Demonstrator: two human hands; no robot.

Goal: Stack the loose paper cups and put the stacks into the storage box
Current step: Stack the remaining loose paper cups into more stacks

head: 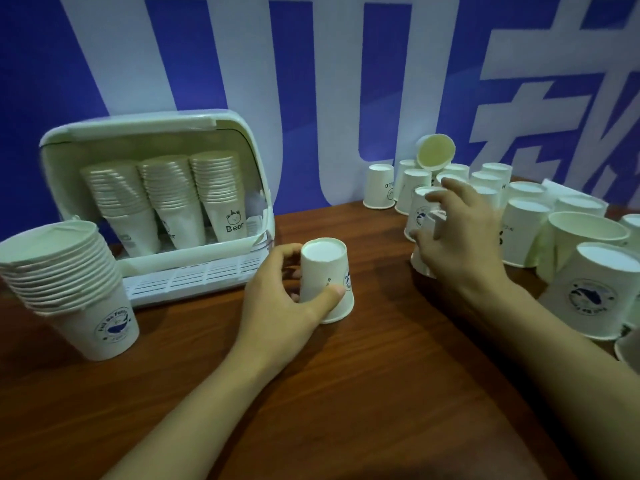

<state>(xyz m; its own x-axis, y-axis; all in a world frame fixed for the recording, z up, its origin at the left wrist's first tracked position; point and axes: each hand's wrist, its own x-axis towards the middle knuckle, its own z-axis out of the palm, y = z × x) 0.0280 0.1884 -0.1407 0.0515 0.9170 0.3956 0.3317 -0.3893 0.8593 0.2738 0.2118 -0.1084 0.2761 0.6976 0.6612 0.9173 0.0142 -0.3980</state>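
While stacking is under way on the wooden table (346, 393), storage box (156, 133) at back left, lid up, three cup stacks (173, 202) inside; finished stack (69, 282) just in front. Loose paper cups (526, 216) crowd the right, mostly upside down. Left hand (287, 296) grips an inverted cup (325, 282); right hand (460, 237) curls round another inverted cup (420, 216) — next, probably lift and nest it squarely over the held one.

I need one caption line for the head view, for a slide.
Left hand grips an upturned paper cup; right hand reaches another.
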